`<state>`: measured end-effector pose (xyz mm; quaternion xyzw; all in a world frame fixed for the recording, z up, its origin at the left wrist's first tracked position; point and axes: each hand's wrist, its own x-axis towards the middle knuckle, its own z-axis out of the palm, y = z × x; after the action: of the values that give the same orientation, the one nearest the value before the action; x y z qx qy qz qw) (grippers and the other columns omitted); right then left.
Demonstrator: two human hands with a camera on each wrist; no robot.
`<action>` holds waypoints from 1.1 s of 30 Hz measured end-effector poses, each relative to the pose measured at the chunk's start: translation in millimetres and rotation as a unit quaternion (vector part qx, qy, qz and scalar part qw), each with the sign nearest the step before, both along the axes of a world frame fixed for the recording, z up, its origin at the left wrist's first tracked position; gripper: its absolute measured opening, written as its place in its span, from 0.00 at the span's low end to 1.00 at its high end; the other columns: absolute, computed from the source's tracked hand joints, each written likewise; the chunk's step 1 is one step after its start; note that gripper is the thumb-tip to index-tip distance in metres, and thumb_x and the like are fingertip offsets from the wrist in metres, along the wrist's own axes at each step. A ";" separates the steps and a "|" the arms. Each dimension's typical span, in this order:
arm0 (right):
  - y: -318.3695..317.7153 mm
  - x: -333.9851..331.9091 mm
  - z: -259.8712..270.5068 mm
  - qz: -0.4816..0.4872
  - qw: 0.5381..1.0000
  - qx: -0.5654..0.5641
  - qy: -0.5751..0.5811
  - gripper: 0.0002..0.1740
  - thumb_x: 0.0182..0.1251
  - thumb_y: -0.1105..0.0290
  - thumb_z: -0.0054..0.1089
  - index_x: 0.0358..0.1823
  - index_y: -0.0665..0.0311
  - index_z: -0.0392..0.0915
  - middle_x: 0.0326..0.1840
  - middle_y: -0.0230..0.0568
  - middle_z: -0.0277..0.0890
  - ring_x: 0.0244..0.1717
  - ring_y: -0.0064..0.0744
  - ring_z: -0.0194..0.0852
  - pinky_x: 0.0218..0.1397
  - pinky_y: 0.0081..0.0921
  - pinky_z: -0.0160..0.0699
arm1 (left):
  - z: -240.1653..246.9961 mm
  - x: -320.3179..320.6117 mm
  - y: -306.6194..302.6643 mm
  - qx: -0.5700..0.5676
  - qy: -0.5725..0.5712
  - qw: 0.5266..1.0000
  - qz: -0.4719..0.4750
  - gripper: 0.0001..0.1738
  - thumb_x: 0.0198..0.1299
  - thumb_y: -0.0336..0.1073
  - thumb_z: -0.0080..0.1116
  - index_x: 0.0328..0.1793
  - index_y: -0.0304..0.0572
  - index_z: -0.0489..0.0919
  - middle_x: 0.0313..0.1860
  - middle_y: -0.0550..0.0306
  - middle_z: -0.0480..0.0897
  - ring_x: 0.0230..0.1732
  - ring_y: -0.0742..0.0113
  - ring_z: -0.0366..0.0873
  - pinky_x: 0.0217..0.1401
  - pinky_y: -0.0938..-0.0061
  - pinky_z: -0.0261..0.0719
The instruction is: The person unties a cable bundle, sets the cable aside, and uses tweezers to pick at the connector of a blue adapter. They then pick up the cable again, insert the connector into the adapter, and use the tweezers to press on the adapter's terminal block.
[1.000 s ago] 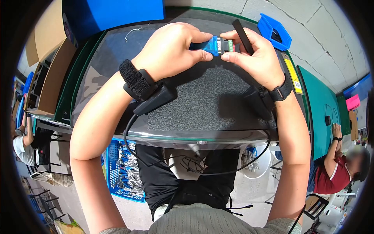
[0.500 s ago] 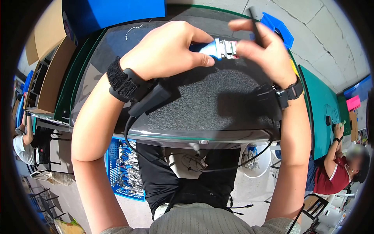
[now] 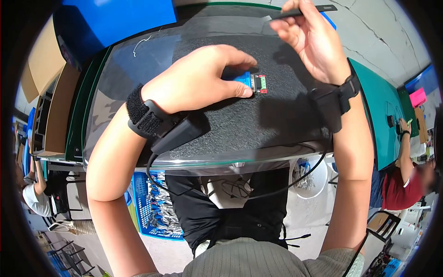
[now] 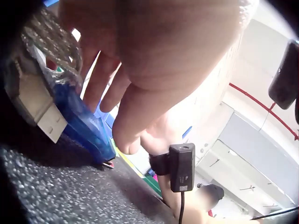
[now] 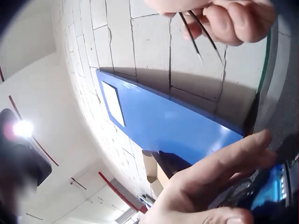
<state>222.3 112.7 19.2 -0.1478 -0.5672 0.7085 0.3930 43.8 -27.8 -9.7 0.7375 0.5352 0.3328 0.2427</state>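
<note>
A blue translucent serial adapter (image 3: pixel 246 79) with a green terminal block (image 3: pixel 263 84) plugged into its end lies on the dark textured mat (image 3: pixel 258 120). My left hand (image 3: pixel 198 76) is over it, fingers extended and thumb alongside. The left wrist view shows its metal USB plug (image 4: pixel 51 122) and coiled clear-jacketed cable (image 4: pixel 56 42) beneath the hand. Up at the far right, my right hand (image 3: pixel 318 46) holds black tweezers (image 3: pixel 304 12), raised above the desk. Their two thin tips (image 5: pixel 210 44) stand slightly apart in the right wrist view, with nothing between them.
A cardboard box (image 3: pixel 57 108) and a blue panel (image 3: pixel 120 18) stand at the left and back left. Below the desk are a blue basket (image 3: pixel 143 207) of cables and a white bucket (image 3: pixel 318 184). A person (image 3: pixel 401 189) sits at the right.
My right hand has left the terminal block and moved up and right, its tweezers swinging from upright to nearly level. The left hand has brought the adapter down to the mat and loosened its fingers.
</note>
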 end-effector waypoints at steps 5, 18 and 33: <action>-5.0 11.5 35.9 0.049 0.997 0.055 0.002 0.11 0.78 0.65 0.52 0.48 0.68 0.74 0.41 0.43 0.81 0.46 0.30 0.84 0.48 0.18 0.86 | -0.6 -2.3 5.2 0.005 0.109 0.994 -0.032 0.26 0.54 0.29 0.70 0.61 0.39 0.79 0.48 0.52 0.82 0.51 0.61 0.79 0.58 0.69 0.76; 25.8 23.2 -30.6 0.057 0.952 0.294 -0.057 0.10 0.73 0.66 0.59 0.48 0.64 0.72 0.43 0.37 0.80 0.46 0.26 0.80 0.54 0.25 0.79 | -3.0 -0.4 5.4 -0.002 0.072 0.997 -0.018 0.24 0.54 0.27 0.70 0.58 0.40 0.81 0.43 0.52 0.80 0.48 0.55 0.77 0.55 0.65 0.74; -0.4 27.5 -31.7 -0.016 0.918 0.356 -0.173 0.11 0.64 0.67 0.67 0.43 0.64 0.80 0.34 0.30 0.75 0.34 0.19 0.69 0.41 0.21 0.71 | -0.2 3.1 4.6 -0.012 0.071 0.997 -0.009 0.23 0.53 0.27 0.70 0.58 0.40 0.82 0.43 0.51 0.81 0.48 0.54 0.77 0.56 0.64 0.75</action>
<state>249.8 112.3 -12.5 -0.1272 -0.8387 0.4163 0.3273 46.9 -23.3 -9.8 0.7612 0.5481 0.2709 0.2162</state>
